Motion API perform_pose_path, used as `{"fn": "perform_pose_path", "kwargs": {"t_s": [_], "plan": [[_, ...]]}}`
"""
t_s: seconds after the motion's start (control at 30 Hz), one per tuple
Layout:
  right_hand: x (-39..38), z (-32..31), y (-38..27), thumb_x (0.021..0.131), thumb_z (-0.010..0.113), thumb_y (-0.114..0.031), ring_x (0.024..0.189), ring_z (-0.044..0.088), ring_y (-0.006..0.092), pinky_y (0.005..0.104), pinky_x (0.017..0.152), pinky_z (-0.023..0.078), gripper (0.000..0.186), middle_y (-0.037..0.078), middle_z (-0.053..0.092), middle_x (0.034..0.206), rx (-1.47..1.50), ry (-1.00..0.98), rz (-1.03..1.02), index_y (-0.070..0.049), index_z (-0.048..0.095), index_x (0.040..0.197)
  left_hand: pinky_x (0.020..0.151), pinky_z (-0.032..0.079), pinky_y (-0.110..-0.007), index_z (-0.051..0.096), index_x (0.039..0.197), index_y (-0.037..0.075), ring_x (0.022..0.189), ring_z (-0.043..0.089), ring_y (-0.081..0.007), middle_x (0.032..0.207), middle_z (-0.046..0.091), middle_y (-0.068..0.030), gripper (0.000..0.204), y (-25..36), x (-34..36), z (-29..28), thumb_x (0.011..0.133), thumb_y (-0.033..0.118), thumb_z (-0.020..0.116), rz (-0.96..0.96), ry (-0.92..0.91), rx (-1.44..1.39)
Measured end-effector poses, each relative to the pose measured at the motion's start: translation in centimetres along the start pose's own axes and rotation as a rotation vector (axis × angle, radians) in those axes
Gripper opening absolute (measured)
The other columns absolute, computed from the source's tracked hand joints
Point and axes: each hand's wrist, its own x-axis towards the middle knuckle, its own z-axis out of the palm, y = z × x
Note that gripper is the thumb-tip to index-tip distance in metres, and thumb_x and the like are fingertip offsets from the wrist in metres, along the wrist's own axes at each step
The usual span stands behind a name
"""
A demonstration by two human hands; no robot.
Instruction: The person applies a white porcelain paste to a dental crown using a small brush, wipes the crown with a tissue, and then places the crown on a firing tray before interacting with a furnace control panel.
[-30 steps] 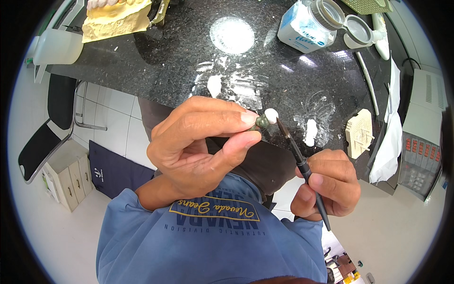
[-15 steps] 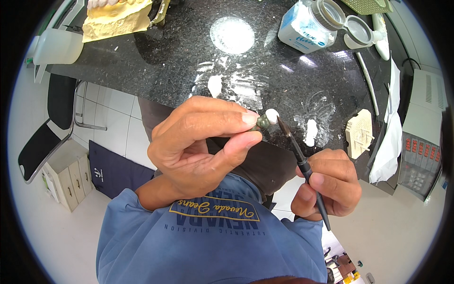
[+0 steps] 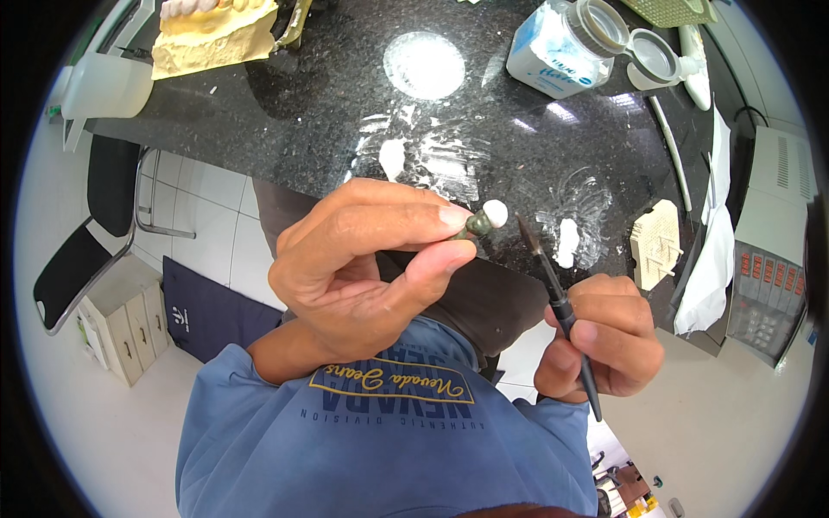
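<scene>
Between thumb and index finger, my left hand (image 3: 363,259) pinches a small green dental piece (image 3: 476,226) topped by a rounded white cap (image 3: 495,213). My right hand (image 3: 604,337) grips a thin black-handled brush (image 3: 561,311) like a pen. Its dark, pointed bristles stand just right of the white cap, with a small gap between them. Behind the hands, two white paste heaps (image 3: 392,159) and a second white dab (image 3: 566,242) lie smeared on the dark speckled counter (image 3: 302,138).
A yellow dental model (image 3: 216,43) sits at the far left beside a translucent plastic bottle (image 3: 108,85). A white jar (image 3: 557,56) stands far right. Nearer on the right are a cream pegged tray (image 3: 656,242), white paper (image 3: 710,268) and a grey machine (image 3: 773,242).
The brush tip has drawn back from the white cap, moving slightly right and down with my right hand. My left hand is almost where it was.
</scene>
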Motion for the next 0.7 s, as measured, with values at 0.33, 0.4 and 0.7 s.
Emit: {"fn": "perform_pose_path", "kwargs": {"t_s": [0.33,0.4,0.7], "plan": [[0.23,0.32,-0.13,0.067,0.073,0.000,0.053,0.058,0.0172,0.0247,0.043,0.049,0.024,0.010,0.060,0.069,-0.016,-0.016,-0.005,-0.002,0.059,0.087,0.061,0.054,-0.021,0.066,0.093,-0.004,0.073,0.066,-0.0147,0.087,0.066,-0.0165,0.025,-0.31,0.20,0.49,0.071,-0.005,0.077,0.039,0.056,-0.054],[0.37,0.25,-0.17,0.067,0.073,0.000,0.051,0.058,0.0170,0.0247,0.042,0.049,0.023,0.010,0.060,0.069,-0.031,-0.029,-0.003,-0.002,0.059,0.086,0.061,0.055,-0.021,0.066,0.093,-0.004,0.073,0.066,-0.0148,0.087,0.066,-0.0164,0.025,-0.29,0.22,0.49,0.071,-0.005,0.077,0.036,0.055,-0.053],[0.23,0.60,-0.09,0.067,0.073,-0.001,0.051,0.058,0.0165,0.0241,0.041,0.048,0.023,0.010,0.060,0.068,-0.037,0.003,-0.011,-0.002,0.059,0.086,0.061,0.055,-0.022,0.066,0.092,-0.004,0.074,0.066,-0.0158,0.086,0.066,-0.0161,0.025,-0.24,0.22,0.52,0.071,-0.005,0.078,0.038,0.059,-0.041]]}}
